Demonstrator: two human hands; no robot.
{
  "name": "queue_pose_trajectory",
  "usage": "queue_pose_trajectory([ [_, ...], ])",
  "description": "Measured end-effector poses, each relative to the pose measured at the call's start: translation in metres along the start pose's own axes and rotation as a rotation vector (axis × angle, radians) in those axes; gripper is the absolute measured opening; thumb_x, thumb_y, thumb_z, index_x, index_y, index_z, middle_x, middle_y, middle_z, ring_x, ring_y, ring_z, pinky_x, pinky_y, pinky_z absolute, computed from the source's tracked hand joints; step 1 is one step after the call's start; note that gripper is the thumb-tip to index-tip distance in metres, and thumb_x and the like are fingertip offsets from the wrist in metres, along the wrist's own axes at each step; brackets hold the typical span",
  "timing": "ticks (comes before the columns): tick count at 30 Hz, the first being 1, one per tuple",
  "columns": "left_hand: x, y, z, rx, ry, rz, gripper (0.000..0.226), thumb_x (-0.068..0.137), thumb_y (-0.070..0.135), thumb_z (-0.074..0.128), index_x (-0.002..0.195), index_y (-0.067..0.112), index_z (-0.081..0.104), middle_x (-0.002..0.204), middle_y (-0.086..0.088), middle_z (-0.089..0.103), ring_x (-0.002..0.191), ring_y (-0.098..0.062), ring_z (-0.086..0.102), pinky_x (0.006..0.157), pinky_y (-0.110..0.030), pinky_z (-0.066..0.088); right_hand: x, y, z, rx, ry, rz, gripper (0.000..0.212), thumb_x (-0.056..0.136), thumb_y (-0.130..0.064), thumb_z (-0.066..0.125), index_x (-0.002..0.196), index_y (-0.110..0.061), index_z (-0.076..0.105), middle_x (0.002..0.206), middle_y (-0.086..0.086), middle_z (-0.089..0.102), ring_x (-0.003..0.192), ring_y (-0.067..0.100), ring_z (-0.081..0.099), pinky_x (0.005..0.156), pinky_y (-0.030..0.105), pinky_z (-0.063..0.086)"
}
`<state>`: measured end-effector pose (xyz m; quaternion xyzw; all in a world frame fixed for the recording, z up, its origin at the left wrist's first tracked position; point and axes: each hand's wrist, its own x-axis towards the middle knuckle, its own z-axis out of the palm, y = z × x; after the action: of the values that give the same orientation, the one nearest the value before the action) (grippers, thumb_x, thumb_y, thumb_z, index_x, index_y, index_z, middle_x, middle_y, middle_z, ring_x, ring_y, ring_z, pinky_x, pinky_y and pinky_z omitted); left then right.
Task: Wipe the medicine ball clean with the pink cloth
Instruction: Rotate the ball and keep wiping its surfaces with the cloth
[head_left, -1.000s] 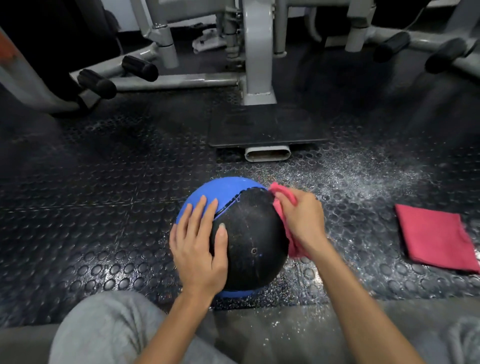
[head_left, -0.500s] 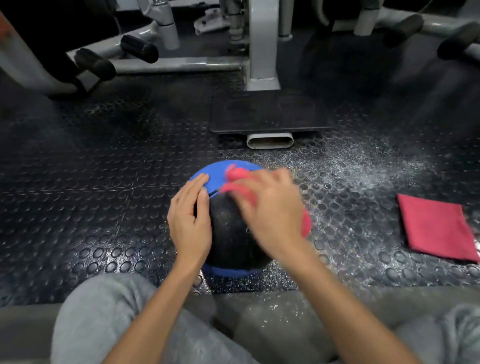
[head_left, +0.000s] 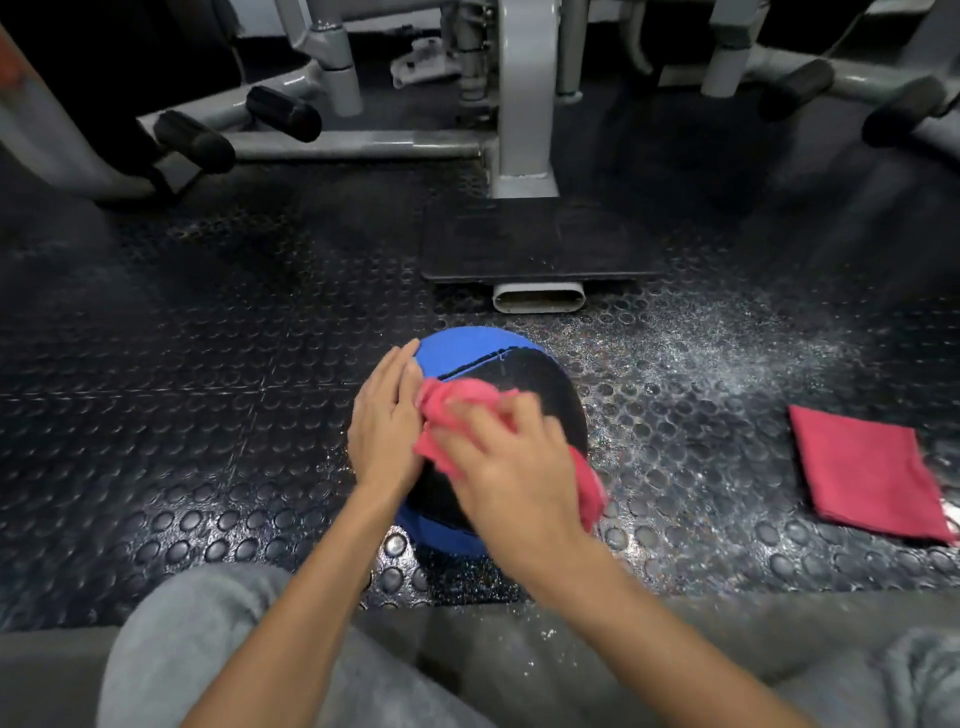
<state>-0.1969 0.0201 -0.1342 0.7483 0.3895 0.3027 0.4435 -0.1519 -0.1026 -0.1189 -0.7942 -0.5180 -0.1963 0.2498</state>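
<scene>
Studded floor (head_left: 208, 415), medicine ball (head_left: 467, 349), folded red cloth (head_left: 862, 467)

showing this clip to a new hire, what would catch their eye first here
The blue and black medicine ball sits on the studded floor at centre, with the left hand flat on its left side and the right hand pressing a bunched pink cloth over its top. To the right, a folded red cloth lies on the floor beside a white speckled patch.

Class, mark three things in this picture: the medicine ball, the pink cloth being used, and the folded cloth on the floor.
medicine ball (head_left: 460, 351): head view, blue top panel.
pink cloth (head_left: 452, 395): head view, bunched front part.
folded cloth (head_left: 867, 467): head view, middle of its top face.
</scene>
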Motion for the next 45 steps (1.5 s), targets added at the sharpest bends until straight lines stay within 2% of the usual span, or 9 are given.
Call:
queue_pose_trajectory([
  [4,-0.006,-0.003,0.002,0.010,-0.022,0.119,0.044,0.090,0.041,0.034,0.126,0.030,0.057,0.138,0.009,0.050,0.131,-0.009,0.041,0.113,-0.036,0.027,0.004,0.023,-0.009,0.078,0.065,0.006,0.025,0.090,-0.042,0.046,0.097,-0.035,0.068,0.112,-0.019,0.063,0.080,0.019,0.049,0.064,0.029,0.045],
  [7,-0.016,0.003,0.008,0.076,0.004,0.173,0.046,0.089,0.039,0.034,0.127,0.027,0.058,0.138,0.009,0.050,0.131,-0.010,0.040,0.113,-0.035,0.026,0.013,0.067,-0.020,0.192,0.051,0.351,0.016,0.088,-0.030,0.058,0.096,-0.039,0.068,0.108,-0.021,0.061,0.084,0.009,0.040,0.072,0.012,0.036],
  [13,-0.029,-0.005,0.005,0.067,-0.104,0.368,0.044,0.088,0.048,0.032,0.124,0.036,0.053,0.133,0.025,0.044,0.134,-0.006,0.034,0.112,-0.022,0.021,0.009,0.136,-0.045,0.522,-0.006,0.878,0.017,0.086,-0.026,0.062,0.101,-0.019,0.068,0.086,0.002,0.068,0.080,0.022,0.064,0.071,0.030,0.049],
  [18,-0.012,-0.008,-0.018,-0.082,-0.347,0.277,0.027,0.091,0.039,0.043,0.114,0.041,0.056,0.130,0.034,0.047,0.135,-0.003,0.034,0.113,-0.017,0.019,0.011,0.113,-0.065,0.694,0.198,0.687,0.008,0.087,-0.028,0.060,0.087,-0.036,0.062,0.085,-0.007,0.067,0.077,0.006,0.059,0.072,0.023,0.049],
  [22,-0.016,0.016,-0.011,0.245,-0.286,0.141,0.044,0.091,0.048,0.036,0.132,0.036,0.048,0.146,0.011,0.039,0.140,-0.013,0.027,0.117,-0.038,0.017,-0.016,0.057,-0.019,0.412,-0.013,0.203,0.033,0.091,-0.049,0.039,0.119,-0.042,0.056,0.129,-0.017,0.054,0.124,0.011,0.041,0.103,0.032,0.029],
  [28,-0.025,0.033,0.011,0.419,-0.141,0.191,0.062,0.083,0.053,0.025,0.137,0.031,0.045,0.148,0.011,0.038,0.139,-0.014,0.028,0.113,-0.044,0.023,-0.004,0.105,0.008,0.689,-0.041,0.782,0.032,0.095,-0.040,0.041,0.109,-0.026,0.066,0.111,-0.006,0.062,0.103,0.016,0.055,0.093,0.038,0.043],
  [37,0.006,0.032,0.009,0.321,-0.200,0.209,0.034,0.096,0.034,0.047,0.128,0.030,0.056,0.138,0.012,0.050,0.130,-0.009,0.040,0.106,-0.028,0.028,-0.025,0.048,-0.001,0.303,0.231,0.228,0.029,0.092,-0.043,0.046,0.100,-0.029,0.070,0.108,-0.017,0.066,0.093,0.023,0.055,0.081,0.036,0.044],
  [42,0.009,0.029,0.006,0.284,-0.181,0.179,0.033,0.095,0.037,0.048,0.126,0.033,0.057,0.136,0.015,0.051,0.129,-0.008,0.041,0.105,-0.027,0.027,0.007,0.103,0.011,0.509,0.031,0.726,0.023,0.092,-0.033,0.049,0.085,-0.025,0.069,0.091,-0.003,0.068,0.086,0.025,0.056,0.071,0.030,0.039],
  [45,0.014,0.029,0.008,0.256,-0.168,0.122,0.030,0.095,0.038,0.048,0.123,0.037,0.059,0.134,0.018,0.053,0.127,-0.008,0.043,0.101,-0.026,0.028,0.004,0.090,0.005,0.447,0.044,0.703,0.022,0.093,-0.033,0.049,0.093,-0.027,0.071,0.092,-0.013,0.067,0.088,0.007,0.057,0.073,0.029,0.039],
])
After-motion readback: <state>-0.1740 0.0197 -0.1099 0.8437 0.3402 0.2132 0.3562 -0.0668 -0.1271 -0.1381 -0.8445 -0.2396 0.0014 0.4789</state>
